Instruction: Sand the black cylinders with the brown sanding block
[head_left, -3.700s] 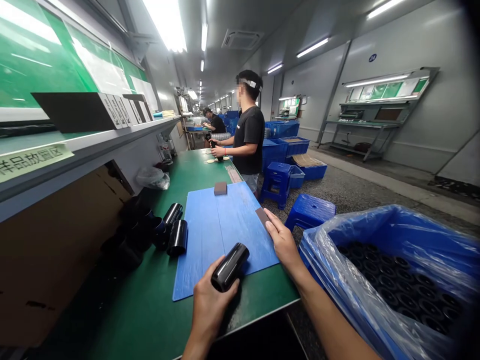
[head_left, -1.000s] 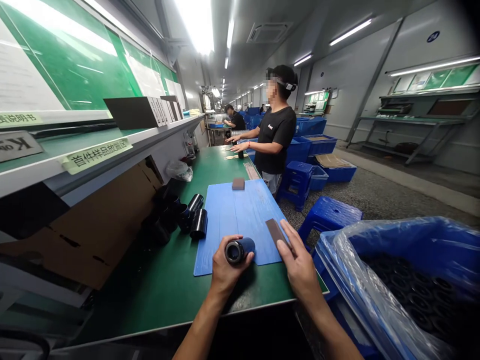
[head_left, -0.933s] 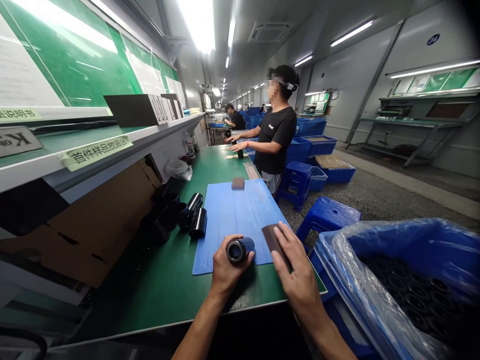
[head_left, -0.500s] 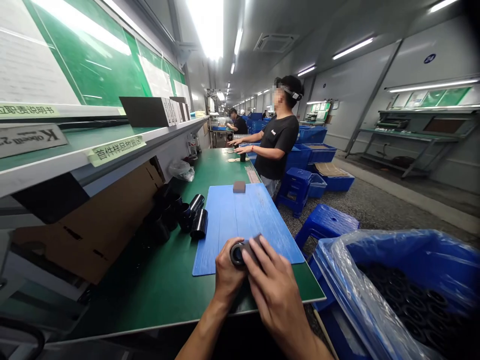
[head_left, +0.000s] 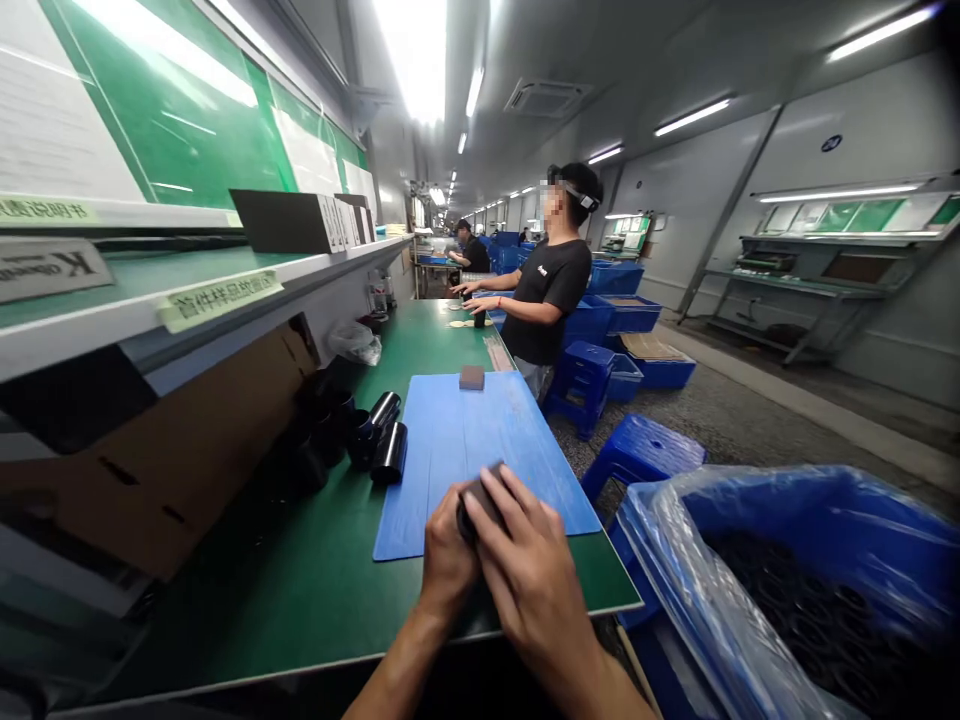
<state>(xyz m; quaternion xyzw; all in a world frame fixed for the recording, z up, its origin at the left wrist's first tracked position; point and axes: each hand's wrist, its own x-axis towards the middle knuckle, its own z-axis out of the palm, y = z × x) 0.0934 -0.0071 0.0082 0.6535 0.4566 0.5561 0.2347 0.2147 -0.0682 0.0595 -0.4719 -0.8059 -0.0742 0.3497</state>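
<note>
My left hand (head_left: 446, 560) is wrapped round a black tube (head_left: 465, 522) near the front edge of the bench. A dark brown sanding sponge (head_left: 485, 500) lies across the tube's open end, covering most of it. The fingers of my right hand (head_left: 534, 570) grip that sponge and press it against the rim. Beneath both hands are a blue mat (head_left: 435, 440) and the green bench top (head_left: 330, 590). Another brown sanding sponge (head_left: 472, 378) rests at the mat's far edge. Several glossy black tubes (head_left: 388, 453) stand and lie left of the mat.
A plastic-lined blue bin (head_left: 675, 560) holding several black tubes stands at the right. Blue stools (head_left: 652, 445) are beyond it. Across the bench's far end, a co-worker (head_left: 555, 290) stands with both hands over the surface. Overhead at left runs a shelf (head_left: 300, 275).
The sanding sponge has shifted left over the tube's mouth, which showed openly before. My right hand moved left with it. The whole view has shifted slightly.
</note>
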